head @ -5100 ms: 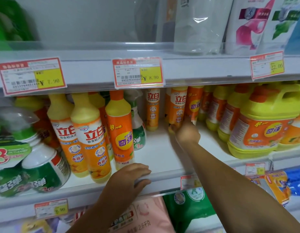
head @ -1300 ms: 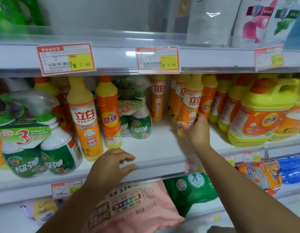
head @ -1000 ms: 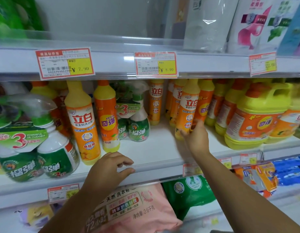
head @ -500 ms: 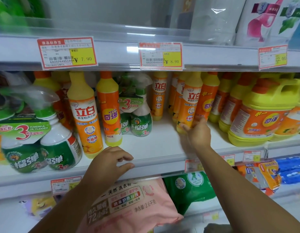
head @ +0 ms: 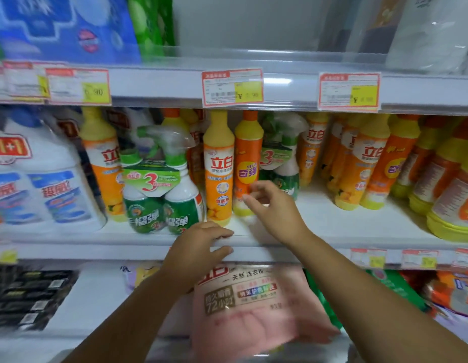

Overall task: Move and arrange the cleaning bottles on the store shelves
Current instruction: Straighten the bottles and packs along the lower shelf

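Note:
Orange and yellow dish-soap bottles stand along the middle shelf [head: 332,231]. My right hand [head: 272,205] hovers with loosely spread fingers just in front of an orange bottle with a yellow round label [head: 247,163], holding nothing. Beside that stands a yellow-topped bottle with a white label [head: 218,166]. My left hand [head: 199,247] rests on the shelf's front edge, fingers curled over the lip. A twin pack of green spray bottles [head: 159,189] stands left of the two bottles. Another group of orange bottles [head: 364,163] stands to the right.
Large white detergent jugs [head: 41,179] fill the shelf's left end, and a big yellow jug [head: 455,205] stands at the far right. Price tags [head: 231,86] hang on the shelf above. A pink detergent bag [head: 251,310] lies on the shelf below.
My right hand let go of the bottle group on the right and moved left to the orange bottle. The view panned left. My left hand stayed on the shelf edge.

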Available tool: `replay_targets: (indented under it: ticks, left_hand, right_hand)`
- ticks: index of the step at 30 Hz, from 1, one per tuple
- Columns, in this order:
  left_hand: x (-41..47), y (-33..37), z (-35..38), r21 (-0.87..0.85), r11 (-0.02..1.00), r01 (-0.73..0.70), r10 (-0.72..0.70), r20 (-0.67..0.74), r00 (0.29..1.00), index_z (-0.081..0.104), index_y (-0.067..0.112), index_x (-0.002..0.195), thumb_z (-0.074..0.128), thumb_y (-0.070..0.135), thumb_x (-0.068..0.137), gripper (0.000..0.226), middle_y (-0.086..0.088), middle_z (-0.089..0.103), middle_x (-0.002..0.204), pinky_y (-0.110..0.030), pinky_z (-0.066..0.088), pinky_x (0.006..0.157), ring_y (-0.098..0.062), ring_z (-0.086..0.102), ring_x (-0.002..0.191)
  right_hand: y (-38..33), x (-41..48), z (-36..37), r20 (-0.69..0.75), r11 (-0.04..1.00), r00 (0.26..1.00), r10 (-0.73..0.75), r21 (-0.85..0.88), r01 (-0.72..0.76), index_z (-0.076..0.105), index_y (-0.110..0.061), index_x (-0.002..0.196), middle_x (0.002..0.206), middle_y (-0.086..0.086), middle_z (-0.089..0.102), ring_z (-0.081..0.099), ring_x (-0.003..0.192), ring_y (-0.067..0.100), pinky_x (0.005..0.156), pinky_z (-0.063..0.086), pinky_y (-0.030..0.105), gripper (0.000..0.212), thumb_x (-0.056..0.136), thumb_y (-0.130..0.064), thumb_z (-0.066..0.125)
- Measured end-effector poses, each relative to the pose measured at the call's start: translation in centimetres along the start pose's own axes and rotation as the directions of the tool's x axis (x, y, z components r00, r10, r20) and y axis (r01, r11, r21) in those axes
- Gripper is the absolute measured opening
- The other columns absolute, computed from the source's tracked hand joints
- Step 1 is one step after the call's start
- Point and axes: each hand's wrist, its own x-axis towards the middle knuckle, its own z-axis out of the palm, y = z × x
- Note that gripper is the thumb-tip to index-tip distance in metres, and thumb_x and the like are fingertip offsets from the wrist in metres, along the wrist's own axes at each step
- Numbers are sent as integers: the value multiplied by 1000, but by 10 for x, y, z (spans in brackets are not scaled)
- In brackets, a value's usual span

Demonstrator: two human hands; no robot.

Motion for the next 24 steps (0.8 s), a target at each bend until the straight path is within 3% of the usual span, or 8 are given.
replay_targets:
  ticks: [3, 9, 11, 14, 18, 24]
  left_hand:
    - [-6, -8, -5, 10, 1000, -13, 13, 8, 1000, 65, 26, 114, 66, 36, 76, 39, 8, 62, 117, -21, 36, 93, -9, 52, 109]
    - [-9, -12, -5, 35, 999, -28, 27, 30, 999, 61, 29, 120, 59, 42, 75, 46, 13, 58, 126, -19, 34, 100, -3, 48, 115]
    - [-8, -13, -4, 38, 999, -34, 33, 26, 999, 60, 30, 120, 60, 42, 77, 45, 13, 58, 126, -19, 34, 99, -4, 48, 115]
    - [-7, -13, -5, 43, 999, -28, 28, 9, 1000, 59, 33, 121, 63, 40, 79, 42, 14, 57, 125, -22, 37, 98, -5, 48, 114]
    - [-6, -10, -4, 44, 999, -29, 29, -16, 999, 58, 34, 122, 66, 36, 81, 42, 12, 57, 126, -21, 34, 97, -6, 47, 115]
    - [-3, -1, -3, 17, 1000, -22, 22, -37, 999, 59, 33, 120, 67, 35, 80, 40, 13, 58, 124, -24, 37, 97, -5, 48, 114]
  right_hand:
    - [-13, 6, 30, 43, 999, 998, 39, 26, -41, 59, -23, 116, 92, -6, 67, 64, 85, 11, 79, 53, 32, 49, 76, -50, 70]
    - [-28, 7, 44, -119, 987, 991, 60, -143, -77, 61, -27, 104, 84, -10, 66, 62, 81, 12, 72, 51, 33, 54, 76, -72, 51]
    - [-29, 6, 40, -232, 987, 972, 45, -142, -80, 59, -25, 91, 79, -9, 65, 61, 77, 13, 68, 49, 32, 49, 81, -71, 44]
    - [-16, 17, 34, -402, 993, 914, 53, -77, -91, 50, -20, 98, 93, -1, 60, 58, 88, 19, 69, 48, 35, 38, 79, -51, 62]
    - [7, 30, 36, -195, 996, 976, 93, 35, -88, 45, -20, 126, 119, 4, 58, 57, 106, 20, 89, 51, 41, 71, 66, -37, 79]
    - [15, 30, 27, -134, 998, 989, 63, -17, -66, 48, -17, 127, 120, 5, 62, 60, 107, 22, 89, 49, 36, 65, 72, -29, 79]
